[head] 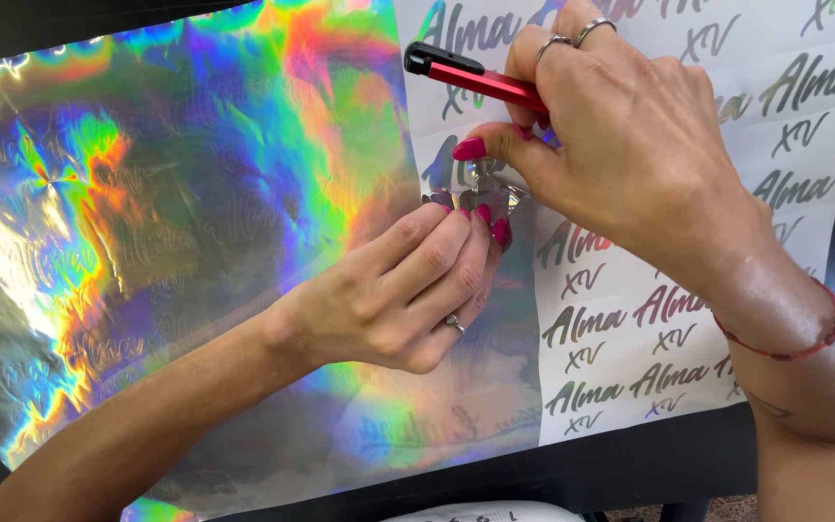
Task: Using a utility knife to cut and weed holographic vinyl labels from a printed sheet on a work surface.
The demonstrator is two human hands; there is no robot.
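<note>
Sheet: holographic vinyl sheet [176, 242], rainbow-silver, lying flat across most of the view on a dark table [630, 474]; faint cut outlines of script lettering show in its surface.
Weeded area: white backing [630, 329] exposed on the right part of the sheet — rows of small script decals [587, 324] in the same holographic film left on it, each a word with two smaller letters beneath.
Boundary: the foil's edge runs top to bottom near the middle, just where the two hands meet.
Left hand: left hand [398, 300] palm down on the foil, fingers curled together, red-painted fingertips pressing at the foil's edge; a ring on one finger. It grips nothing that I can make out.
Right hand: right hand [620, 145] closed around a red weeding tool [475, 75] with a black cap, held pen-fashion, cap end pointing up-left; thumb bent inward. Rings on two fingers, red cord bracelet at the wrist.
Tool tip: hidden under the fingers — contact with the film cannot be told.
Foil scrap: small lifted piece of foil [485, 184] between the two hands' fingertips.
</note>
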